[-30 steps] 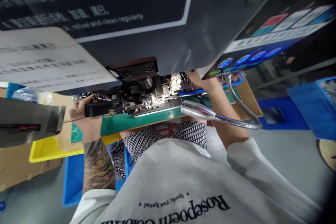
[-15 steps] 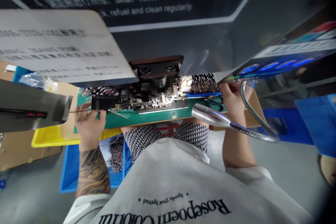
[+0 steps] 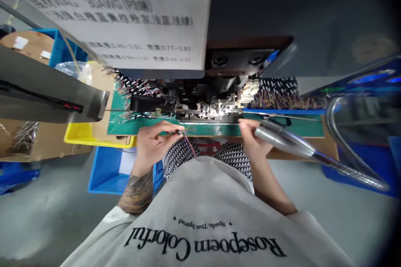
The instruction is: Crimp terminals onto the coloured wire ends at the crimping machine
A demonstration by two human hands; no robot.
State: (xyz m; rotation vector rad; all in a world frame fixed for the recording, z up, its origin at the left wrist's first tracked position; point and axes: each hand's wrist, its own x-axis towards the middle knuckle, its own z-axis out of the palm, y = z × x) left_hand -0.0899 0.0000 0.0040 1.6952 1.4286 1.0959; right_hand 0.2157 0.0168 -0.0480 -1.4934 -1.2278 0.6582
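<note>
My left hand [image 3: 156, 142] is closed in a pinch in front of the machine's lower edge. Between its fingertips is a cable end, dark at the grip, with thin coloured wires [image 3: 189, 142] fanning out toward my lap. My right hand [image 3: 255, 142] is at the bench's front edge, its fingers drawn together and partly covered by the lamp head [image 3: 277, 137]; anything in them cannot be made out. Just beyond both hands is the crimping machine's lit metal work area [image 3: 214, 110].
Cable bundles with white ends lie left [image 3: 138, 85] and right [image 3: 278, 91] of the machine, on the green bench mat [image 3: 300, 129]. Scissors [image 3: 285, 120] lie at right. A yellow tray [image 3: 94, 135] and a blue bin [image 3: 105, 175] stand at left. A printed sheet [image 3: 150, 29] hangs above.
My left hand has come from the machine's left side toward the middle, now with the cable in a pinch. My right hand has moved left from the right-hand bundle. The view has shifted.
</note>
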